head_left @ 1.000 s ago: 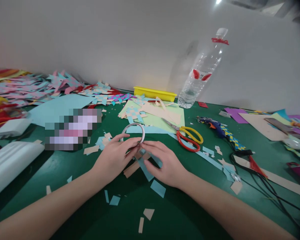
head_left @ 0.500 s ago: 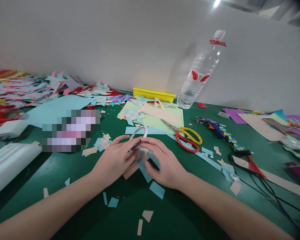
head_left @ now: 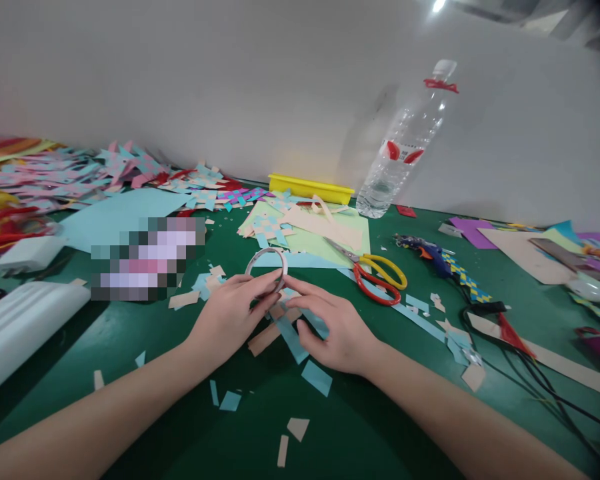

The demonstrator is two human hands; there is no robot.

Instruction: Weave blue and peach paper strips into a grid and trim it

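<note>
Near the middle of the green table, my left hand (head_left: pixel 230 310) is closed on a roll of tape (head_left: pixel 250 261), a thin white ring tilted up on its edge. My right hand (head_left: pixel 335 327) is beside it, fingers apart and curved, the index fingertip at the roll's right edge. Thumb and index of this hand are well separated. Below the fingers lie woven blue and peach paper strips (head_left: pixel 293 339), partly hidden by both hands. Scissors with one yellow and one red handle (head_left: pixel 380 280) rest to the right of my right hand.
Behind the hands is a pale green sheet (head_left: pixel 355 233) with paper pieces on it, then a yellow tray (head_left: pixel 310 190). A water bottle (head_left: pixel 400 153) stands by the wall. A white case (head_left: pixel 30 327) and a blurred-out item (head_left: pixel 145 260) lie left. A glue gun (head_left: pixel 437 260) and cables lie right.
The tape roll has turned more face-on in my left hand and shifted slightly left. My right fingers have spread and drawn a little away from my left hand.
</note>
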